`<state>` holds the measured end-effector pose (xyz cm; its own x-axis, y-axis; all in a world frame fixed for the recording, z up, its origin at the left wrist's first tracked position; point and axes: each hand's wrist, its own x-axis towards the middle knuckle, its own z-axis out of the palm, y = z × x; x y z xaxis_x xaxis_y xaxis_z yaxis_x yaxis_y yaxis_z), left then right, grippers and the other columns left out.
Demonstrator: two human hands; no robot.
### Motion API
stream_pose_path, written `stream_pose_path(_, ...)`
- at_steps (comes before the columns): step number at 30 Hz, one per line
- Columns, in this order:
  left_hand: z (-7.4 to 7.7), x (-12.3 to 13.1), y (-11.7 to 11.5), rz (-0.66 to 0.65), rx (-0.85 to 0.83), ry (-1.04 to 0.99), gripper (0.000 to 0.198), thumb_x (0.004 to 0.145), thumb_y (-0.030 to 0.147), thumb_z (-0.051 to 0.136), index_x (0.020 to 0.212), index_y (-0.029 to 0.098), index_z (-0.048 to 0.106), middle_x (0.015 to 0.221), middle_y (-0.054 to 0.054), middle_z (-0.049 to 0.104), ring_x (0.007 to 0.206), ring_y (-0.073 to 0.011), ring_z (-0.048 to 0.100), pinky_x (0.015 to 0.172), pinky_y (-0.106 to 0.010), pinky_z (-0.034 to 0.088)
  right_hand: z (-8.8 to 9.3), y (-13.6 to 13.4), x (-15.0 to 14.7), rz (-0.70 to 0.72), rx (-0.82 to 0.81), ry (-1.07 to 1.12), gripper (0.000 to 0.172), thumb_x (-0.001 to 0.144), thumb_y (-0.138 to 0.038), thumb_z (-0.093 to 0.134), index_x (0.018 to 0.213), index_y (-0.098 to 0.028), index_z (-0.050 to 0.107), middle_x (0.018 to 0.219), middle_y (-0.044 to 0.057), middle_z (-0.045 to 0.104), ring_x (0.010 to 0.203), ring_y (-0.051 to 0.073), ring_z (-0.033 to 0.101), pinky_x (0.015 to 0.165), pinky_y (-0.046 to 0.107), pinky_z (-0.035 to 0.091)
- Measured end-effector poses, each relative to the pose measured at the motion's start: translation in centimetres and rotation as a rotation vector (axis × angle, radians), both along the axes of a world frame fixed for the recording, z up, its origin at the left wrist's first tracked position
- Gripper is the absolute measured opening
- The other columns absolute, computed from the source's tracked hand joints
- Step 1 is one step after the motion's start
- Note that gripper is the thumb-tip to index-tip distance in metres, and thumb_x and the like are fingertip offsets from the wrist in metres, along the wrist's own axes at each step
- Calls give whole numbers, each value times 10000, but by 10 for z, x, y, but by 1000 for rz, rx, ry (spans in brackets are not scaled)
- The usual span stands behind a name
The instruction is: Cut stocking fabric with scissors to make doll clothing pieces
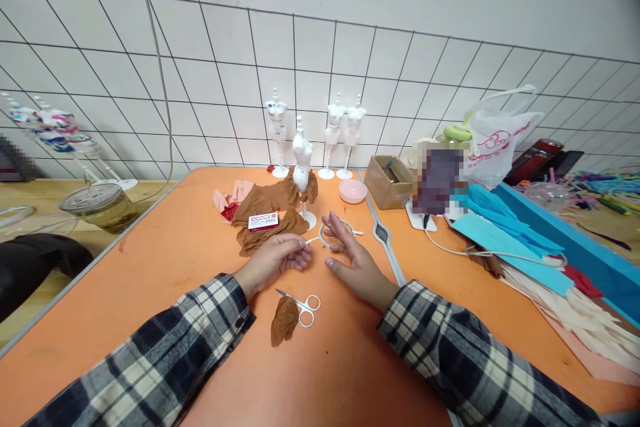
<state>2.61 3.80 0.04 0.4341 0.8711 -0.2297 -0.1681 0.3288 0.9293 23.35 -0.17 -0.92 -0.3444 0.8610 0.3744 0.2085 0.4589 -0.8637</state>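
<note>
My left hand (283,257) is closed in a pinch on the end of a narrow white strip (313,240). The strip reaches toward a thin pale ring (323,235), which looks like a narrow roll of tape. My right hand (355,257) is beside that ring, fingers apart, covering part of it; whether it touches the ring I cannot tell. Just beyond the hands a white mini dress form (301,153) stands upright with brown fabric (311,187) around its lower part. Small scissors (306,307) with white handles lie nearer to me, touching a brown fabric scrap (284,321).
More brown cloth (260,203) lies left of the form, a small box (263,221) on it. Behind stand other dress forms (335,123), a pink bowl (353,191) and a cardboard box (390,181). Rightward are a grey zip-like strip (382,233), a phone-like device (437,180), a cable and blue sheets (510,250).
</note>
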Motion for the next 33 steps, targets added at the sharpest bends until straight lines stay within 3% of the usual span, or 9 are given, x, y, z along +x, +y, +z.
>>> stream_pose_path(4,-2,0,1,-1,2,5,196,727,287,734,731,93,706,666,-70,697,568,-117,616,586,-221,488,0,1,0,-17,-6,58,758,886,-239,531,1534,-337,149,1534,74,351,1337,219,415,1015,422,431)
stream_pose_path(11,-1,1,1,-9,7,12,219,716,309,748,729,94,707,674,-66,693,570,-115,613,587,-218,493,-2,6,1,-144,-81,161,528,862,-328,576,1380,-282,488,1419,79,463,1136,198,528,870,318,522)
stream_pose_path(13,-2,0,1,-12,17,15,221,719,317,750,730,100,708,674,-61,693,571,-113,612,589,-216,492,-2,6,2,-140,-96,195,569,861,-326,582,1412,-288,446,1431,86,452,1135,198,523,883,326,516)
stream_pose_path(17,-4,-1,0,-91,102,58,253,748,362,726,734,109,715,684,-67,707,587,-127,624,606,-231,496,-2,3,-1,-99,-66,161,890,840,-267,616,1540,-326,70,1472,118,408,1209,204,490,973,399,461)
stream_pose_path(19,-4,0,-1,-171,185,120,259,764,367,710,741,109,721,706,-73,719,608,-134,629,630,-242,503,-2,2,-4,-101,-63,130,1002,817,-238,647,1537,-329,-45,1419,128,464,1192,203,510,986,424,448)
stream_pose_path(22,-3,2,-3,-271,278,209,262,782,364,691,746,107,722,730,-73,727,631,-135,629,661,-247,509,-3,1,-7,-148,-139,165,1032,807,-227,662,1536,-313,-63,1183,102,607,1009,186,601,898,403,503)
stream_pose_path(25,-2,4,-5,-289,320,241,254,786,361,682,740,114,714,746,-66,730,653,-138,634,678,-250,514,-4,3,-9,-181,-239,226,1047,788,-219,671,1537,-305,-55,1006,52,630,817,154,629,795,364,538)
stream_pose_path(27,-3,5,-6,-289,347,257,250,794,358,671,748,116,717,738,-62,727,660,-141,637,682,-250,513,-4,4,-9,-168,-281,246,1056,769,-210,684,1540,-293,-33,935,29,629,788,148,632,787,353,537)
stream_pose_path(33,-5,7,-8,-274,415,313,243,808,345,650,773,116,722,729,-56,716,660,-138,627,670,-241,500,-3,4,-8,-96,-342,283,992,783,-221,673,1539,-292,36,995,48,619,772,129,633,779,333,531)
